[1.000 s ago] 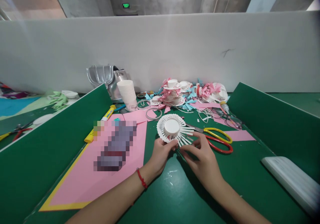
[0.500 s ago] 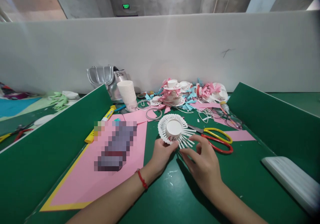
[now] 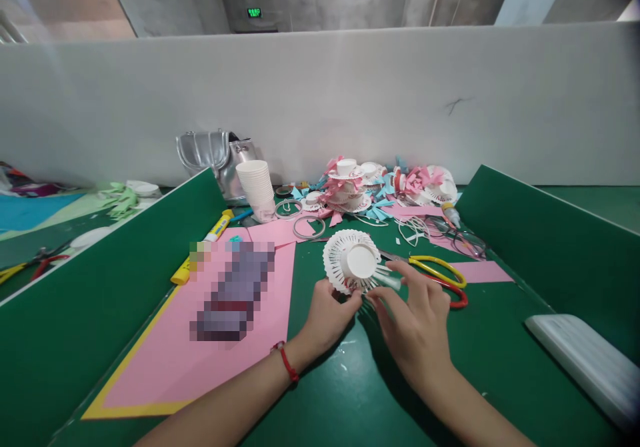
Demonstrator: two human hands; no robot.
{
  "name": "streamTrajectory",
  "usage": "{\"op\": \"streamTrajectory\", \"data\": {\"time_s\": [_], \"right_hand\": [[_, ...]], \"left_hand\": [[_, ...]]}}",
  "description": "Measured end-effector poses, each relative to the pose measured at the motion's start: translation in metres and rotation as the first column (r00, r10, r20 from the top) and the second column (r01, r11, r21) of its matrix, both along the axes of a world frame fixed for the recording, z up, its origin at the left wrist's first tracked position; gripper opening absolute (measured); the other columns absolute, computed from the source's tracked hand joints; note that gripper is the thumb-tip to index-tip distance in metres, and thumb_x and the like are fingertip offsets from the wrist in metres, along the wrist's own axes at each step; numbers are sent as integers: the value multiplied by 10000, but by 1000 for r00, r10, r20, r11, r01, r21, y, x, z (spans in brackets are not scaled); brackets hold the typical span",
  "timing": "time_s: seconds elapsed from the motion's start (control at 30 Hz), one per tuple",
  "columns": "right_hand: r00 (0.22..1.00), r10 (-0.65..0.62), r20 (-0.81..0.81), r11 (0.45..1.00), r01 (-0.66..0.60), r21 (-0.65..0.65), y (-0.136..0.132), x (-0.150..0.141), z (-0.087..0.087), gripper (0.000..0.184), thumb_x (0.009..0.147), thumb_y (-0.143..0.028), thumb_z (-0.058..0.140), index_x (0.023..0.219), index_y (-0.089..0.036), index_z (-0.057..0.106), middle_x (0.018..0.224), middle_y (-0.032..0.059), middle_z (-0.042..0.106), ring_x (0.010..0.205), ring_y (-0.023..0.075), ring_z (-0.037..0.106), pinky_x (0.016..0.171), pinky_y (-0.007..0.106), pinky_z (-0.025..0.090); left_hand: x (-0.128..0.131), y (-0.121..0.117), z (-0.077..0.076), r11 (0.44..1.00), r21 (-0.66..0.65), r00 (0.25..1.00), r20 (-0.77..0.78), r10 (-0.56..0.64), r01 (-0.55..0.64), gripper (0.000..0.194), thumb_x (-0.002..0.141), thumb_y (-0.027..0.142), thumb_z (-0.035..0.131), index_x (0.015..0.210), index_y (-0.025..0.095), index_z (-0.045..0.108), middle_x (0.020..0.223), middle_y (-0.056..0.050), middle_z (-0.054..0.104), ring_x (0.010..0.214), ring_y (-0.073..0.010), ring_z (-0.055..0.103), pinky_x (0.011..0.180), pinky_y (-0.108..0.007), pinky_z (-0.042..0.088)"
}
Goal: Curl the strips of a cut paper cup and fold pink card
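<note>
In front of me, above the green table, is a white paper cup (image 3: 361, 260) whose side is cut into many narrow strips that fan out round its base. Some strips have a scalloped outer edge with their tips folded over; those at the lower right stick out straight or blurred. My left hand (image 3: 327, 310) is closed on the cup's lower edge, thumb in front. My right hand (image 3: 417, 320) has its thumb and fingers curled onto the loose strips on the right, which partly hide behind the fingertips. Just behind it lie scissors (image 3: 437, 268) with yellow and red handles.
A stack of white cups (image 3: 256, 187) stands at the back. Fringed cups with pink and blue paper (image 3: 350, 184) are piled beside it. Pink paper (image 3: 250, 360) and a yellow glue tube (image 3: 181, 271) lie left, a white block (image 3: 580, 360) right. Green partitions (image 3: 545, 234) flank the table.
The fringed cup has shifted slightly right and turned a little in my hands. My right hand has moved right with it, its fingers drawing the right-hand strips.
</note>
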State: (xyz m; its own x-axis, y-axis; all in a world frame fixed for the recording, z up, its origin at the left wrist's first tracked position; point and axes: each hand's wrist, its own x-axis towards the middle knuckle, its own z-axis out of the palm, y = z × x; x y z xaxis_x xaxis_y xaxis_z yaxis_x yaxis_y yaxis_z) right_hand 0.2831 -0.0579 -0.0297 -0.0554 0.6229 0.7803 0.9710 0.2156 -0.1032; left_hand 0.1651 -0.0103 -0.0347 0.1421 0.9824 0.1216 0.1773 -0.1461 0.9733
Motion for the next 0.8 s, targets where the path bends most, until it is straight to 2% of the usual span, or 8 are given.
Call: {"op": "streamTrajectory", "data": {"time_s": [0.1,0.17,0.3,0.37,0.6,0.7,0.8], "right_hand": [[999,5,45,1000,-6,13,-1,1,1,131,795,-157,501,724,-212,596,1105,86,525,918,246,456,699,362,312],[999,30,26,999,-29,-21,0,2,3,128,797,-155,496,727,-206,589,1088,89,539,918,244,463,697,358,315],[987,156,-38,978,-160,-133,1,4,4,57,771,-208,540,783,-198,595,1034,96,549,890,233,480,685,337,334],[981,193,-31,967,-196,-163,1,5,4,81,755,-213,560,823,-196,602,1016,93,558,886,230,484,677,327,333],[986,161,51,982,-154,-111,5,5,2,139,807,-152,484,739,-184,601,960,77,594,820,205,487,627,312,308],[995,102,-6,982,-101,-162,8,6,-1,133,813,-172,467,753,-176,585,961,99,572,837,224,482,637,327,335],[988,82,-130,961,-113,-251,11,9,-7,119,810,-179,451,776,-165,564,958,122,540,863,238,488,665,352,378]], "left_hand": [[-1,2,-3,1000,-6,998,56,-12,12,43,610,159,567,617,117,561,612,-19,579,575,-121,481,553,-216,389],[-1,3,-3,1000,-16,996,82,-19,21,53,608,162,570,587,119,546,577,-6,564,546,-111,472,527,-205,379],[-1,3,-1,1000,-23,997,71,-12,14,97,619,193,575,567,115,551,552,3,551,523,-102,456,507,-200,371],[-1,4,-1,999,-33,997,79,-10,13,93,619,196,573,583,111,558,578,-2,562,534,-103,459,515,-205,378],[-2,5,-5,998,-69,996,85,-5,11,104,612,204,587,622,103,567,599,-13,571,555,-113,474,543,-217,388],[-1,3,-3,998,-32,997,67,-42,45,91,622,196,576,600,112,546,563,3,535,532,-102,448,521,-206,372],[0,2,-2,997,-14,995,63,-73,74,76,626,181,565,596,118,535,557,10,517,523,-93,432,513,-197,364]]}}
